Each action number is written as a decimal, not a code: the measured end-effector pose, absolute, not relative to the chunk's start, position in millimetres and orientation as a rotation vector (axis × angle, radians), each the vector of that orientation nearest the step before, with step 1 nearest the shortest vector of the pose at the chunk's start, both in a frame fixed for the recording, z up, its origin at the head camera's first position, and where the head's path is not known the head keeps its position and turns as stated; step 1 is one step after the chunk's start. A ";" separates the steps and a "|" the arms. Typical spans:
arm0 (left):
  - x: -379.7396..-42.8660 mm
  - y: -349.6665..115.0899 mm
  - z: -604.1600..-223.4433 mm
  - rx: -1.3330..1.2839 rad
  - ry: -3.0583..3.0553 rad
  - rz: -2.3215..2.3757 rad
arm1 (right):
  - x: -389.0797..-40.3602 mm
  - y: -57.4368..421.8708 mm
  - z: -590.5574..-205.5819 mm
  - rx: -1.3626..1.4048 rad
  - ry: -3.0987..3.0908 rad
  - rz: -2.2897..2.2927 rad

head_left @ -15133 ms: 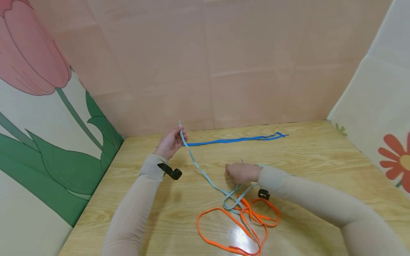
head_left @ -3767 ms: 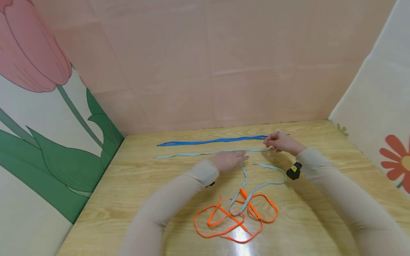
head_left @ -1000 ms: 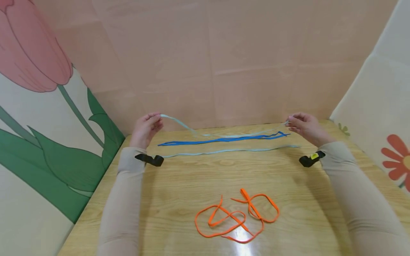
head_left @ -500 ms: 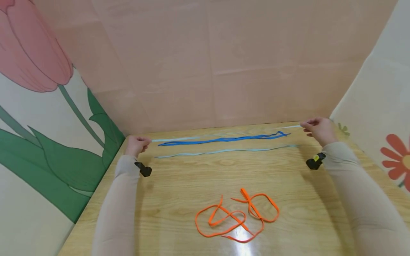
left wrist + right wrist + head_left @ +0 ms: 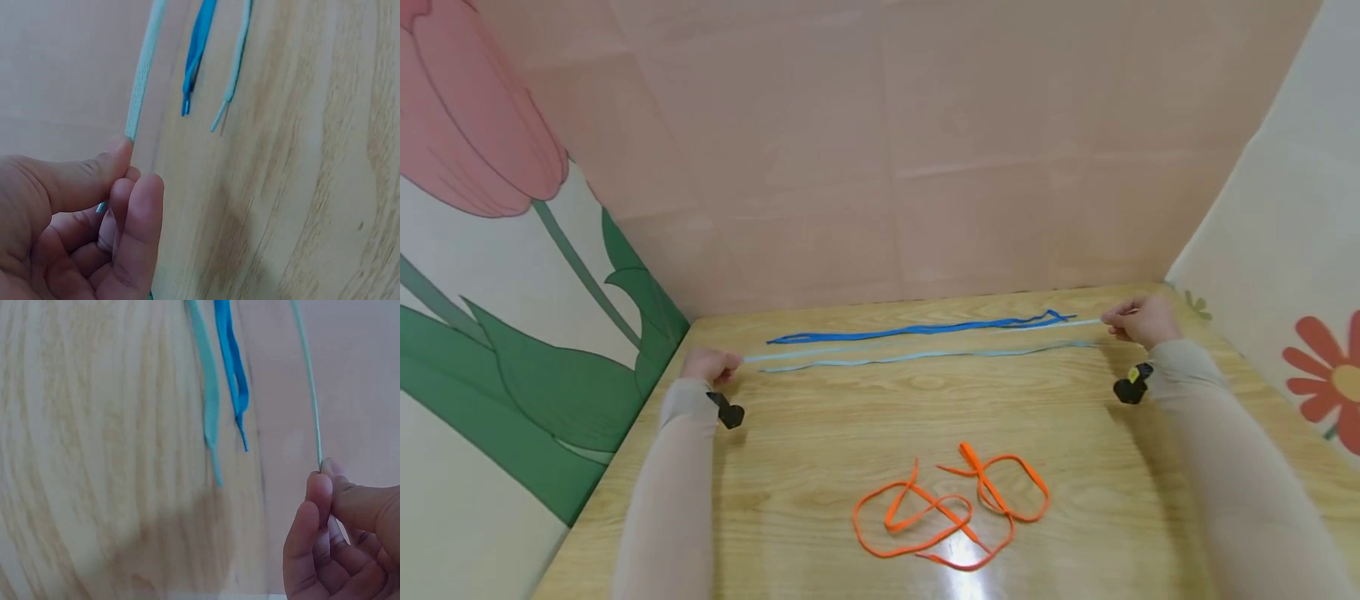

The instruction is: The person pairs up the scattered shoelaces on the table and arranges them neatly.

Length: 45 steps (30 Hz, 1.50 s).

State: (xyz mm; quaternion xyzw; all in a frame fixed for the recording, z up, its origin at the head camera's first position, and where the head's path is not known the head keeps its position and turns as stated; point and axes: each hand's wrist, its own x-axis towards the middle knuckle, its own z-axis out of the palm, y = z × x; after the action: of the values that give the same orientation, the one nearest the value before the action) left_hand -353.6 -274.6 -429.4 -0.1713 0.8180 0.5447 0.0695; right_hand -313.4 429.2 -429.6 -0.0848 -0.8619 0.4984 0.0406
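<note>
A pale mint-green shoelace (image 5: 143,72) stretches taut between my two hands, above the table. My left hand (image 5: 707,365) pinches one end between thumb and forefinger, with its tip poking out below the thumb in the left wrist view. At the other end my right hand (image 5: 1144,321) pinches the lace (image 5: 309,381) the same way. A second mint-green shoelace (image 5: 925,356) lies nearly straight on the table, just nearer than the held one. Farther back, blue shoelaces (image 5: 917,330) lie side by side in a line.
Orange shoelaces (image 5: 917,508) lie in loose loops on the near middle of the wooden table (image 5: 820,467). A pinkish sheet (image 5: 887,167) rises behind the table's back edge. Flower-printed panels (image 5: 1247,275) stand at both sides.
Earlier the mint laces lay tangled with the orange; one was laid straight and the other lifted out. Over the last second the hands spread apart, pulling it taut, and came down nearer the table.
</note>
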 end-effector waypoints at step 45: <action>-371.4 -239.5 -445.4 -0.394 2.560 1.504 | -321.8 411.9 -451.5 -0.206 -2.962 1.236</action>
State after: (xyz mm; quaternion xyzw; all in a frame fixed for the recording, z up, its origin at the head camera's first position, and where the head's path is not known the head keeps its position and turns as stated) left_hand -371.4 -239.5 -445.4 -0.1311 0.8524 0.5009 0.0731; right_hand -321.8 411.9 -451.5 -0.0639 -0.9203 0.3841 -0.0374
